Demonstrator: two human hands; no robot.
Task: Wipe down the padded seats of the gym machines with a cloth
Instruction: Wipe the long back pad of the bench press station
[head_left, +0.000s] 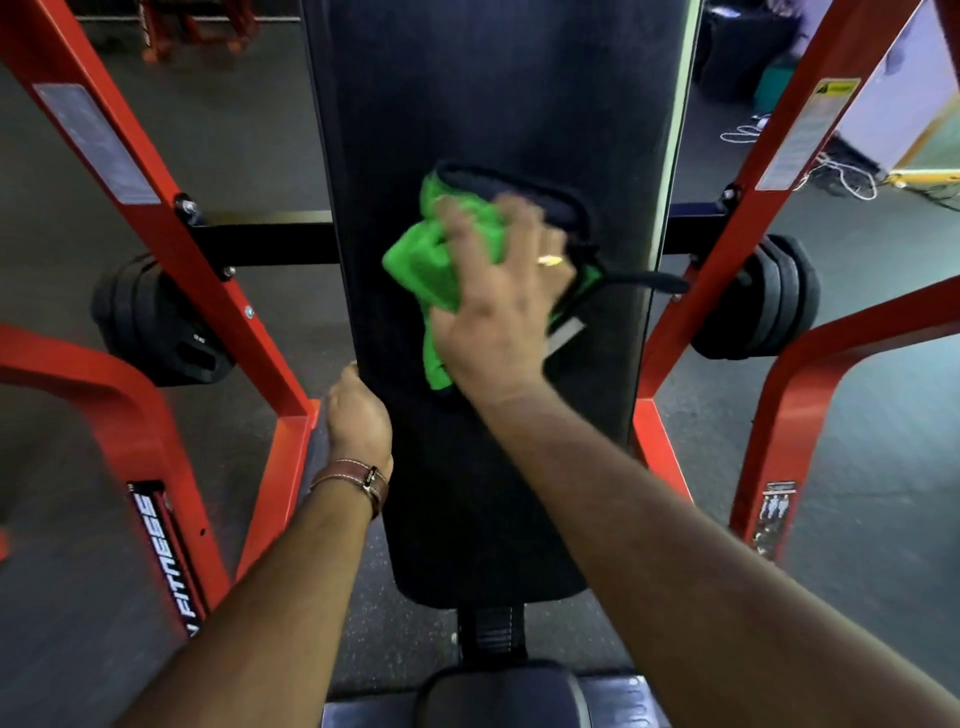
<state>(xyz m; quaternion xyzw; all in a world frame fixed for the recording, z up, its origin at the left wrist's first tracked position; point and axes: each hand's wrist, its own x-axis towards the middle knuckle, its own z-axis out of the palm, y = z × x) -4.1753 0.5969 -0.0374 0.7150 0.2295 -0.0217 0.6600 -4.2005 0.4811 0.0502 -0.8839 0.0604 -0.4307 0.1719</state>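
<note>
cloth (441, 249): green, crumpled | under right hand (498, 306) | on black pad (467, 104)

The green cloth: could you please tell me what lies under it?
The black padded bench lies under the green cloth, pressed by the right hand; the covered pad surface cannot be seen.

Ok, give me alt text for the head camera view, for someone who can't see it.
The right hand presses a green cloth against a long black padded bench, while the left hand grips the pad's left edge. Red machine frames stand on both sides.
</note>
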